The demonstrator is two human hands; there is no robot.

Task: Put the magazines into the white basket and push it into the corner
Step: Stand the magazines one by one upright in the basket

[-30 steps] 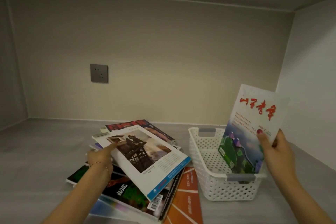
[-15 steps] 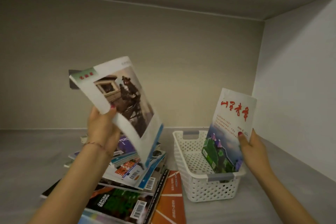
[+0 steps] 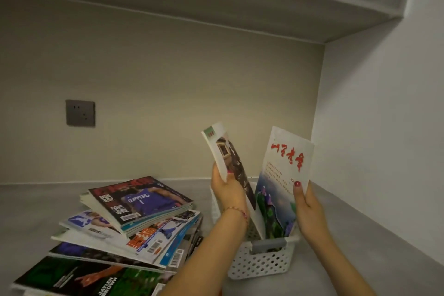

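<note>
Holding two magazines upright over the white basket (image 3: 262,263), you feed them in edge-first because the basket is narrow and flat stacking won't fit. Your right hand (image 3: 310,211) props the magazine with red lettering (image 3: 284,175) with its bottom edge already inside the basket, thumb on the cover, fingers wrapped behind and clamped on it. It stands up with a slight lean, likely to leave a slot beside it. Your left hand (image 3: 228,190) pinches the photo-cover magazine (image 3: 228,161) by its lower edge, fingers closed on it, tilting it so the bottom corner drops into that slot just left of the first one.

The basket is perforated white plastic with a grey handle (image 3: 269,244) on the near rim, light and probably easy to slide. It sits on the grey desk (image 3: 360,235) near the right wall, not yet pushed into the back corner. The covers are glossy, thin and floppy (expect sag if not supported).

The remaining magazine pile (image 3: 125,228) lies fanned and skewed to the left of the basket, with the Clippers issue (image 3: 140,199) on top. Most of the task is left.
</note>
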